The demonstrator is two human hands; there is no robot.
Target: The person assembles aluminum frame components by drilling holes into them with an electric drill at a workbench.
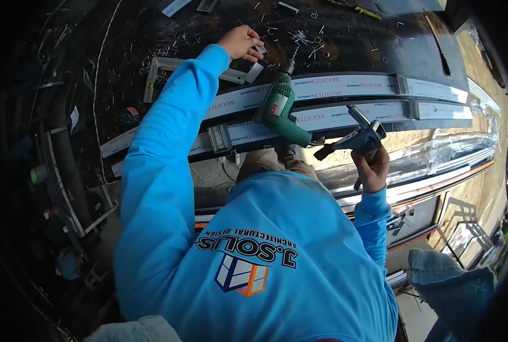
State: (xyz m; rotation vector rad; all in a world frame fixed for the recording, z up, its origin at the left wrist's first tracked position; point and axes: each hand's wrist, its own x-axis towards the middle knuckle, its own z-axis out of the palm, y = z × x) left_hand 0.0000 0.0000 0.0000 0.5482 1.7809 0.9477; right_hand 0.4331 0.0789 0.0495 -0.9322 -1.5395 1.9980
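My left hand point(242, 43) reaches over the dark work table, its fingers closed on a small silvery metal piece point(260, 49). Just below it lies another short metal piece point(254, 72), near the end of an aluminium channel frame point(231, 75). My right hand point(372, 169) grips a hand riveter point(363, 138) close to my body, with its nose pointing up and away. Between my hands, a green power drill point(279, 108) rests across film-covered aluminium profiles point(345, 86), its bit toward the far side.
Metal shavings point(301, 37) and offcuts are strewn over the table point(345, 48). Short metal brackets point(218, 138) sit across the long profiles. A dark-ended stick tool point(445, 64) lies at the far right, with more long profiles point(419, 182) on the near right.
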